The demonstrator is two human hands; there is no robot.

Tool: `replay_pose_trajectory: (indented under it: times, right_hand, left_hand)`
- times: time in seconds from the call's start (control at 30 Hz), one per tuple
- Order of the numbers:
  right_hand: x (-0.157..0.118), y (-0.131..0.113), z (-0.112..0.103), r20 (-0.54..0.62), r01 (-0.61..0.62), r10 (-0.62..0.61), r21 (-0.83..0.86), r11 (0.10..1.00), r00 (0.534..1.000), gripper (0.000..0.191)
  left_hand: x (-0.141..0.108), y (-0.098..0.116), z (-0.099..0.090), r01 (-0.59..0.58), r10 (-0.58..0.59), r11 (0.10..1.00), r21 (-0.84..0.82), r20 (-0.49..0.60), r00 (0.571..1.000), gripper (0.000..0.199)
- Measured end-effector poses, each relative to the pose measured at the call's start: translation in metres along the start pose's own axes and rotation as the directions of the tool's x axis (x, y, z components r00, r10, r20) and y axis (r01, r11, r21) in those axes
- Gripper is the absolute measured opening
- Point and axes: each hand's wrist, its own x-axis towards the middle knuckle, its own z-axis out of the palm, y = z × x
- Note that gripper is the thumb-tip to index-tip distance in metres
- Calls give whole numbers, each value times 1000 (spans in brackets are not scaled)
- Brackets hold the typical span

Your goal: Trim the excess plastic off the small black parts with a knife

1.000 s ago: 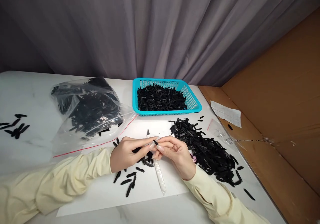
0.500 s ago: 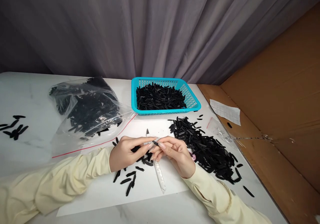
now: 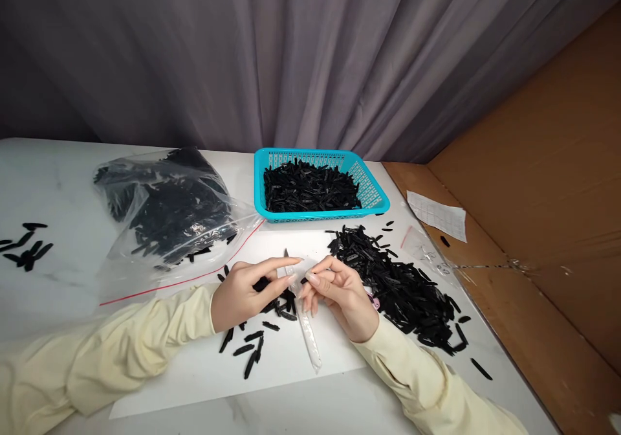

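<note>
Gray curtain (image 3: 194,66) hangs at the back, well beyond the fingers, w/ brown cardboard (image 3: 543,131) off to their right & a white marble-look table (image 3: 272,415) below. Right hand (image 3: 342,292) pinches a small black strip (image 3: 305,280) btwn thumb & index, its end poking out toward the left hand (image 3: 257,292). Left thumb & index are spread, gap btwn tips, just beside the strip. Under both hands: white paper sheet (image 3: 194,383) w/ a white-handled craft knife (image 3: 309,341), blade tip showing just past the fingers (its middle is partly hidden by them). Loose black pcs (image 3: 255,351) lie under the left fingers & nearer the wearer. Right of the right fingers: big heap of black strips (image 3: 402,292), plus a pink item (image 3: 374,303), too small to ID. Straight beyond the fingers: turquoise plastic basket (image 3: 320,216) holding lots of same. Beyond & left of the left fingers: clear zip bag (image 3: 121,267), red-striped, more black pcs inside.
</note>
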Motion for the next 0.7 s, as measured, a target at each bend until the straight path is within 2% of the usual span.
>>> replay_pose_trajectory:
  times: [0.2,0.47,0.7]
  right_hand:
    - [2,2,0,-44,-37,41,86,996,998,18]
    - [1,-1,2,65,-127,117,167,978,991,14]
    - [0,-2,2,115,-153,131,204,967,985,16]
  left_hand:
    - [0,-4,4,-92,91,990,-110,-22,996,25]
    - [0,-4,5,-134,125,981,-137,-73,989,26]
    - [0,-4,4,-144,137,985,-97,-73,988,24]
